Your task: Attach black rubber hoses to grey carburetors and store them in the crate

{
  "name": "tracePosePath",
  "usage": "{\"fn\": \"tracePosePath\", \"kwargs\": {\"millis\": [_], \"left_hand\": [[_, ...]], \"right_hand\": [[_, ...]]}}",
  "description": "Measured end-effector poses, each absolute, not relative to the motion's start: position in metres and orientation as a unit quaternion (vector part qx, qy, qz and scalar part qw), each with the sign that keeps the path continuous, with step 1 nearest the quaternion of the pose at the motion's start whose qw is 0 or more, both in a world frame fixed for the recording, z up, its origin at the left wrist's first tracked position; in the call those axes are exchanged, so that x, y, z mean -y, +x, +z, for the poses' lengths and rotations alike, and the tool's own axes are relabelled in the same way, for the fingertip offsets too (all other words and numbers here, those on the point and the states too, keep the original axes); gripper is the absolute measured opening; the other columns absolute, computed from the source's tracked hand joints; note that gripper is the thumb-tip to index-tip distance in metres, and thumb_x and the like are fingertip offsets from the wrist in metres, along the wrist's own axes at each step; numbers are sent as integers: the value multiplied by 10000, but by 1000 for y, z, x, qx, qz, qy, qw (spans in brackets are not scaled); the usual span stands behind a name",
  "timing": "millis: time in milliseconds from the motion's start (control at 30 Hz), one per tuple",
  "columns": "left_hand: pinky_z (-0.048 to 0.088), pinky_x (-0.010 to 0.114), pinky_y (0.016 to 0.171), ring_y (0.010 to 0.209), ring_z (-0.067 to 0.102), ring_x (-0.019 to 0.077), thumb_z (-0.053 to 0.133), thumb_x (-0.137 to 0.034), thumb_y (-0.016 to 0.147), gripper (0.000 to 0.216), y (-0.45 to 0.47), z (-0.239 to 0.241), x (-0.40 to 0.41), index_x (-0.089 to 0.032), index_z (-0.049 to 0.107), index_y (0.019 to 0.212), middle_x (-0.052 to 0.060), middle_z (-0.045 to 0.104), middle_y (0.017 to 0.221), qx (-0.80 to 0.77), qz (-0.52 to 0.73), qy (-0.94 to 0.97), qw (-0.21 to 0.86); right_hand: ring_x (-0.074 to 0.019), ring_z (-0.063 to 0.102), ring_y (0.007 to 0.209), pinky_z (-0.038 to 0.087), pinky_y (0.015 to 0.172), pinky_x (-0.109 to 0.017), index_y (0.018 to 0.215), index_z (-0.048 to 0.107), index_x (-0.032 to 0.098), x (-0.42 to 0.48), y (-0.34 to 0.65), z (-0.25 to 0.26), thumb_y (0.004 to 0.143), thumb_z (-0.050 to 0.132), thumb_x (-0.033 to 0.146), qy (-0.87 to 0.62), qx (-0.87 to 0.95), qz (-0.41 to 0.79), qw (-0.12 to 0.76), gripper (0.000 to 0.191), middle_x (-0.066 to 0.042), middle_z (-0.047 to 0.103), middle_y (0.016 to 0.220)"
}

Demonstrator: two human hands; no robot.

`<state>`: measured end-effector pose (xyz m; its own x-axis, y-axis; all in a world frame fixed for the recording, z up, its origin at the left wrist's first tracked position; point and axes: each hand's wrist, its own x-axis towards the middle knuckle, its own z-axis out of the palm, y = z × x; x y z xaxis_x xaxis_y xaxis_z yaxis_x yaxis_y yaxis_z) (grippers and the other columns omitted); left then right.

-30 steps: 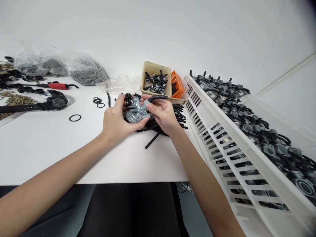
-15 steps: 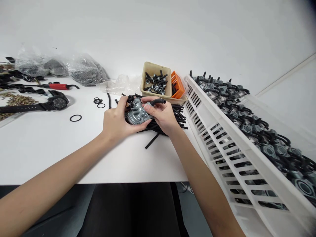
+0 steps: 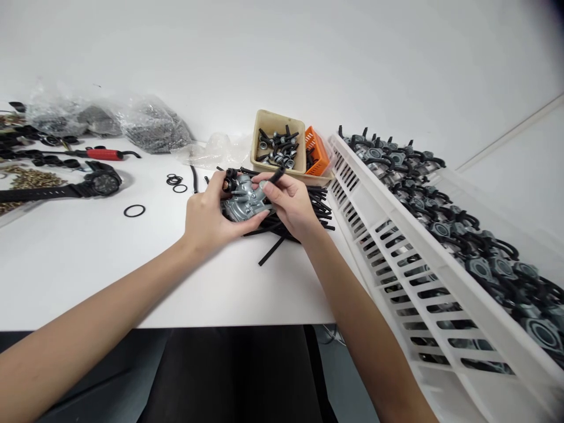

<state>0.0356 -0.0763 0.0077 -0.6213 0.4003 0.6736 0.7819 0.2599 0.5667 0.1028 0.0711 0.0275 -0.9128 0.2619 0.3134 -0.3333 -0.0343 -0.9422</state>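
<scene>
Above the table, my left hand (image 3: 205,217) is wrapped round a grey metal carburetor (image 3: 244,200), thumb along its lower edge and fingers behind it. Dark fittings show at the carburetor's upper left. At its right side my right hand (image 3: 291,205) pinches a short black rubber hose (image 3: 277,175) between thumb and fingers. The free end of this hose points up and to the right. Its other end is hidden by the fingers, so I cannot tell whether it sits on the carburetor. Beneath both hands lies a pile of cut black hoses (image 3: 321,208).
A slotted white crate (image 3: 396,258) full of carburetors stands at right. Behind my hands are a beige bin (image 3: 257,138) of small parts and an orange basket (image 3: 318,154). Black O-rings (image 3: 134,211), a wristwatch (image 3: 104,181), a red-handled tool (image 3: 104,154) and plastic bags (image 3: 152,124) lie left.
The hose's free end has swung from pointing right to pointing more upward, and my right fingers have shifted slightly with it. My left hand keeps its hold on the carburetor.
</scene>
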Motion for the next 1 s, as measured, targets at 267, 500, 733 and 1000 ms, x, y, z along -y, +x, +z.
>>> {"fn": "tracePosePath", "kwargs": {"millis": [267, 500, 733, 1000], "left_hand": [[572, 313, 709, 834, 712, 232, 751, -520, 616, 566, 34, 9, 77, -229, 506, 1034, 31, 705, 923, 751, -506, -380, 188], [567, 305, 693, 829, 713, 236, 749, -523, 613, 571, 34, 10, 77, -218, 500, 1026, 43, 710, 941, 755, -504, -377, 184], [560, 290, 652, 798, 717, 228, 749, -515, 621, 568, 34, 10, 77, -209, 500, 1031, 49, 715, 956, 753, -502, -382, 187], [566, 296, 651, 812, 717, 234, 755, -519, 618, 564, 34, 9, 78, -229, 492, 1022, 45, 716, 937, 756, -494, -384, 194]], "right_hand": [[-207, 650, 1010, 493, 974, -344, 844, 671, 199, -75, 104, 28, 714, 752, 438, 51, 623, 762, 170, 284, -40, 713, 934], [-169, 640, 941, 494, 932, -308, 763, 621, 219, -76, 102, 24, 671, 790, 413, 42, 615, 767, 177, 274, -6, 691, 899], [-172, 652, 965, 490, 947, -337, 708, 525, 225, -74, 103, 25, 675, 801, 421, 65, 621, 756, 195, 341, -4, 700, 926], [-193, 645, 1019, 501, 973, -348, 888, 664, 237, -72, 105, 28, 654, 808, 453, 49, 641, 739, 201, 350, -14, 714, 964]]}}
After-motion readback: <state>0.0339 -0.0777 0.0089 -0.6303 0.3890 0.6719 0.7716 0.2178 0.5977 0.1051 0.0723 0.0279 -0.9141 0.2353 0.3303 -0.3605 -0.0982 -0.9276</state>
